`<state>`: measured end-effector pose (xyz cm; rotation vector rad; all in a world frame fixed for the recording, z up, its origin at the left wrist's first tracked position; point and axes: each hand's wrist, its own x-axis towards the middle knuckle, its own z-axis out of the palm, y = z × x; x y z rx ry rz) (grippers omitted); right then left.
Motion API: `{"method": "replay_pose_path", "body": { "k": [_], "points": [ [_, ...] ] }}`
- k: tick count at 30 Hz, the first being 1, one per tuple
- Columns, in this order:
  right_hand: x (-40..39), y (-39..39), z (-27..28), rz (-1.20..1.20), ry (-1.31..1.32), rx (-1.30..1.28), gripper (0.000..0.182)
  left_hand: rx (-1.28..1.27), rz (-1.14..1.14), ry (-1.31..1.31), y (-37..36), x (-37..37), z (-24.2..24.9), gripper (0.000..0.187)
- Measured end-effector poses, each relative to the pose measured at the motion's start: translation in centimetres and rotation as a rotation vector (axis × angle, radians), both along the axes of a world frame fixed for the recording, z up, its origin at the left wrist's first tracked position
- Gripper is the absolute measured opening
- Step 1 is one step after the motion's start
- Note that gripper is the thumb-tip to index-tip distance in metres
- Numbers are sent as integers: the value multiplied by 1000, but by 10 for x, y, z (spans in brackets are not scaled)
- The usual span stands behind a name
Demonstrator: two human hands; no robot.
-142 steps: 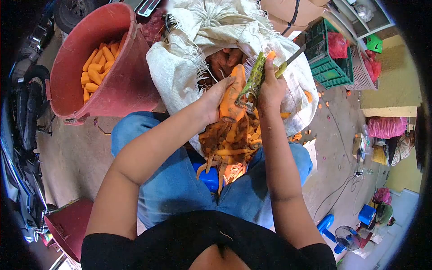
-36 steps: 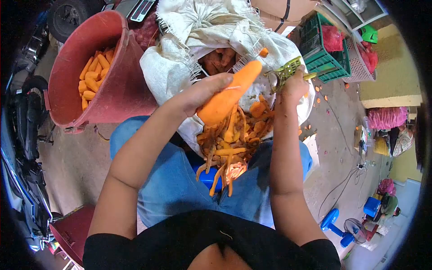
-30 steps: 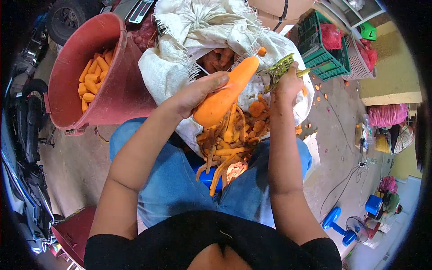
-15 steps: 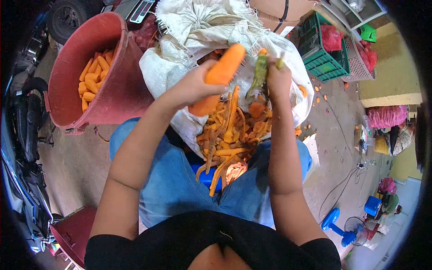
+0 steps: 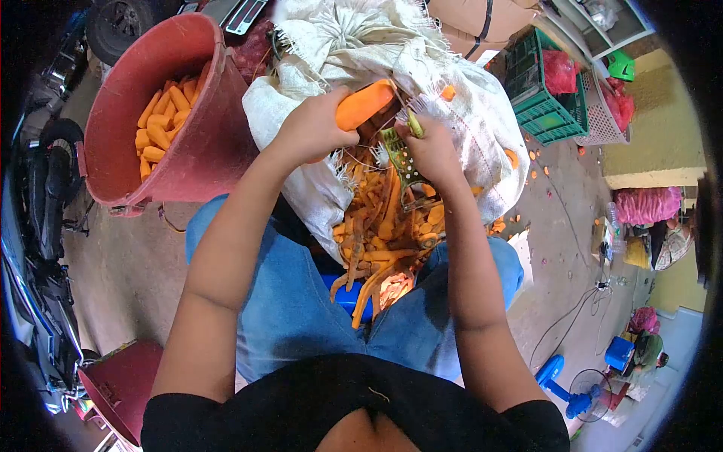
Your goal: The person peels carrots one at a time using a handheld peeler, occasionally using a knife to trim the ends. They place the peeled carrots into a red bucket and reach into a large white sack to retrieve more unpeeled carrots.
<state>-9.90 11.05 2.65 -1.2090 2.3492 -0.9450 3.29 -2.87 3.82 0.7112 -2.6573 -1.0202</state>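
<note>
My left hand (image 5: pixel 315 126) is closed around the thick part of a peeled orange carrot (image 5: pixel 366 105), whose end points up and to the right. My right hand (image 5: pixel 431 154) grips a green peeler (image 5: pixel 400 157) with a flat body full of small holes, just right of the carrot. Both hands are over the mouth of a white woven sack (image 5: pixel 482 113). Below them, carrot peelings (image 5: pixel 376 252) and trimmed bits lie heaped in the sack opening, some strips hanging over between my knees.
A red tub (image 5: pixel 218 143) holding peeled carrots (image 5: pixel 160 132) stands at the left. Green crate (image 5: pixel 548 113) and cardboard box (image 5: pixel 459 30) are at the upper right. A blue fan (image 5: pixel 553 373) and a motorbike (image 5: pixel 45 301) flank the floor, and a person (image 5: pixel 646 350) sits far right.
My right hand has swung left and down with the peeler, closer to the carrot. The carrot in my left hand has tipped to a flatter angle.
</note>
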Motion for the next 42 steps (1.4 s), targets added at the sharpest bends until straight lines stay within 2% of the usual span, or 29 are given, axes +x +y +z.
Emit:
{"method": "replay_pose_path", "body": {
  "k": [7, 10, 13, 15, 16, 18, 19, 20, 22, 26, 28, 29, 30, 33, 37, 38, 40, 41, 42],
  "points": [
    [0, 3, -2, 72, 1, -12, 24, -79, -7, -53, 3, -1, 2, 39],
    [2, 2, 3, 2, -45, 6, 22, -55, -109, 9, 3, -1, 4, 47],
    [-8, 4, 1, 42, -82, 35, 21, 79, -184, 35, 15, 3, 18, 43],
    [-24, 3, -25, -148, -168, 230, 22, 166, -512, 393, 35, 8, 27, 40],
    [-23, 3, -29, -155, -168, 228, 22, 360, -544, 392, 43, 10, 31, 35],
    [-13, 2, -38, 113, -339, -23, 22, 501, -461, 484, 49, 9, 24, 33],
    [-3, -1, -45, 142, -269, -35, 23, 597, -375, 558, 51, 5, 14, 38],
    [8, -1, -50, 205, -289, -176, 24, 689, -291, 631, 52, 0, 6, 43],
    [23, -7, -56, 255, -462, -348, 24, 763, -322, 632, 57, -7, 7, 45],
    [20, -13, -56, 159, -1146, -597, 24, 608, -251, 710, 58, -14, 4, 43],
    [4, -13, -59, 110, -1317, -663, 25, 497, -249, 675, 46, -10, 12, 42],
    [-12, -13, -75, 130, -1181, -641, 25, 605, -201, 674, 40, -7, 9, 47],
    [-16, -10, -68, 129, -1180, -638, 25, 608, -200, 676, 33, -6, 7, 47],
    [-21, -1, -48, -196, -868, -456, 25, 799, 58, 610, 14, -4, 6, 45],
    [-19, 1, -39, -256, -884, -503, 24, 869, 53, 497, 2, 0, 7, 41],
    [-18, 1, -34, -301, -804, -416, 24, 868, 51, 496, 1, 1, 7, 41],
    [-17, 3, -32, -345, -722, -327, 24, 489, 12, 297, -3, 2, 5, 41],
    [-17, 3, -32, -363, -743, -346, 24, 489, 14, 298, -5, 2, 5, 41],
    [-17, 3, -32, -382, -763, -365, 24, 326, -36, 168, -7, 3, 5, 42]
  ]
}}
